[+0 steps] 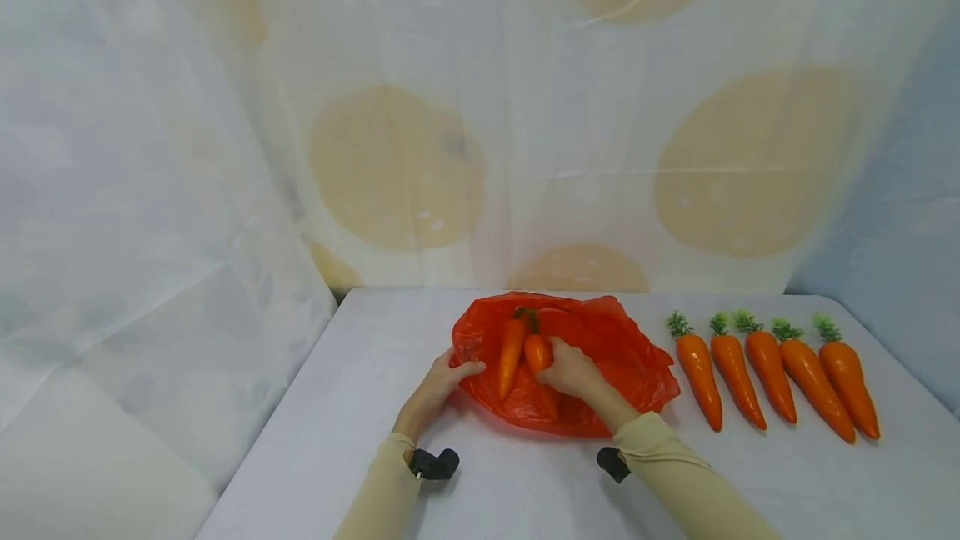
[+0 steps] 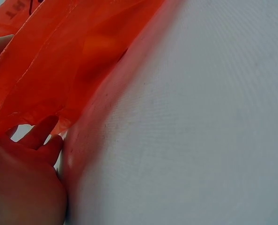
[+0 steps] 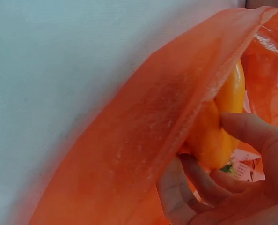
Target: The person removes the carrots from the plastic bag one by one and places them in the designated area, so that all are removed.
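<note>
Pale sleeves [image 1: 375, 498] come in at the bottom of the head view, with black wrist cameras [image 1: 437, 464] beside them. Near the center, on the white tabletop [image 1: 337, 407], an open red bag [image 1: 607, 340] spreads out. Its left rim is pinched by the left hand [image 1: 437, 387], thumb over the inside. Two carrots lie in the bag, the left carrot [image 1: 512, 357] and, just beside it, the right carrot [image 1: 537, 352], held by the right hand [image 1: 573, 371], which covers part of it. At right of the frame, apart from the bag, five loose carrots [image 1: 770, 373] lie in a row, green tops toward the back. Behind hangs a sheet with tan circles [image 1: 397, 165].

From the left wrist, red film fills the upper left, dark lettering [image 2: 13, 10] at the corner; fingers of the left hand press behind it at lower left, and the film hides the contents.

Through the right wrist camera, the bag's wall slants across the middle, blocking much of the carrots; the right hand's thumb touches orange, fingers curved below, at lower right.
</note>
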`<state>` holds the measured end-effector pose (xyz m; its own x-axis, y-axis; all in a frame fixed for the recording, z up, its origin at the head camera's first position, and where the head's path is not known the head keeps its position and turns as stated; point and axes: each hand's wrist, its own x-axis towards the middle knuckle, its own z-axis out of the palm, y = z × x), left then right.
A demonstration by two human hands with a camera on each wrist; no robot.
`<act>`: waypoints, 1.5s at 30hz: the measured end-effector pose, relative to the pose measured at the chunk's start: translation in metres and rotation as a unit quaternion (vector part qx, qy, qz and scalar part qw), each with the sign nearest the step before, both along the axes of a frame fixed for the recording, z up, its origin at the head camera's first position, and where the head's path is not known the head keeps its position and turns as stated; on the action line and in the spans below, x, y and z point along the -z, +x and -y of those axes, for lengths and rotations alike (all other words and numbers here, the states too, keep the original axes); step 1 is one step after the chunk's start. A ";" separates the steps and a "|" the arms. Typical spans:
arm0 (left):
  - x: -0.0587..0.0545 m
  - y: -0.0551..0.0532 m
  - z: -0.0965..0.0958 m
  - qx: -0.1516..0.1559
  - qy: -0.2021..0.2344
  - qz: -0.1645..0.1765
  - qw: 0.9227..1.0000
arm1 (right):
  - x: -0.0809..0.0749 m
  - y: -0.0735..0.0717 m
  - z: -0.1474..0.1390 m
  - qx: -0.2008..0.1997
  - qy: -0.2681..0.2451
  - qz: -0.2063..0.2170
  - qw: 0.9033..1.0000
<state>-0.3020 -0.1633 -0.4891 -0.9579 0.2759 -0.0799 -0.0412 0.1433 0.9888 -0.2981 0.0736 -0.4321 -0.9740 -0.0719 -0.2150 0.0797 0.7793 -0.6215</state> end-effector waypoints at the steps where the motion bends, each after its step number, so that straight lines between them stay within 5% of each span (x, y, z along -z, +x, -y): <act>1: 0.000 0.000 0.000 0.000 0.000 -0.001 1.000 | -0.001 0.000 0.000 0.000 0.001 0.001 1.000; 29: 0.000 0.000 -0.002 -0.001 -0.002 -0.007 1.000 | -0.018 0.001 -0.006 0.000 -0.008 0.035 0.999; 45: 0.002 -0.003 0.000 0.004 0.003 -0.006 1.000 | -0.039 0.009 -0.029 -0.042 -0.005 0.021 0.999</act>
<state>-0.3049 -0.1635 -0.4914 -0.9564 0.2840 -0.0677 -0.0290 0.1383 0.9900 -0.2893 0.1028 -0.3930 -0.9544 -0.1557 -0.2547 0.0406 0.7777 -0.6273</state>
